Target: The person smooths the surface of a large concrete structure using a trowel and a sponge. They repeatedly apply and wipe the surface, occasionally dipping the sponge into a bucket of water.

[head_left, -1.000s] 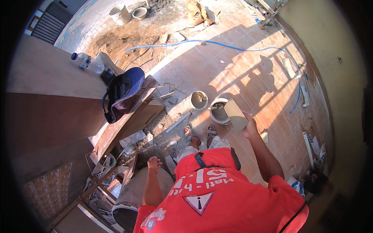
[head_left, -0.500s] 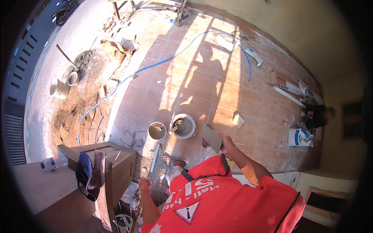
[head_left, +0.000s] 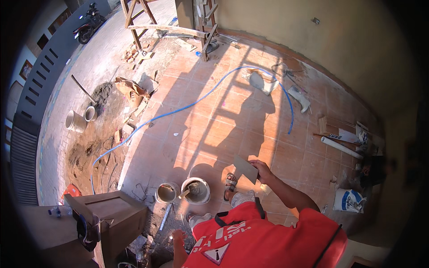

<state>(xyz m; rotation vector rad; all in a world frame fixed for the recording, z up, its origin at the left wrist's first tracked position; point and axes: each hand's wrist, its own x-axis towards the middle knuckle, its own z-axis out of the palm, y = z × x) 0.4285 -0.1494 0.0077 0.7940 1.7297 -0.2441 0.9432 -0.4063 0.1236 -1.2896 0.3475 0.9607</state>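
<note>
Left hand (head_left: pixel 178 235) hangs low, left of the red shirt (head_left: pixel 277 228); whether it is clenched or released I cannot tell. Near the lower left corner of the tiled floor (head_left: pixel 290 156) stands a bucket (head_left: pixel 206 195), a handle (head_left: pixel 184 194) at its left rim. Above the floor, a flat board (head_left: pixel 245 168) is grasped at its right edge by the right hand (head_left: pixel 262 170). Toward the floor's right edge lie a pipe (head_left: pixel 342 147) and a sack (head_left: pixel 349 201).

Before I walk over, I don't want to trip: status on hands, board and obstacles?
Right hand gripping flat board. Left hand low, looks empty. Blue hose across tiled floor; two buckets stand ahead.
</note>
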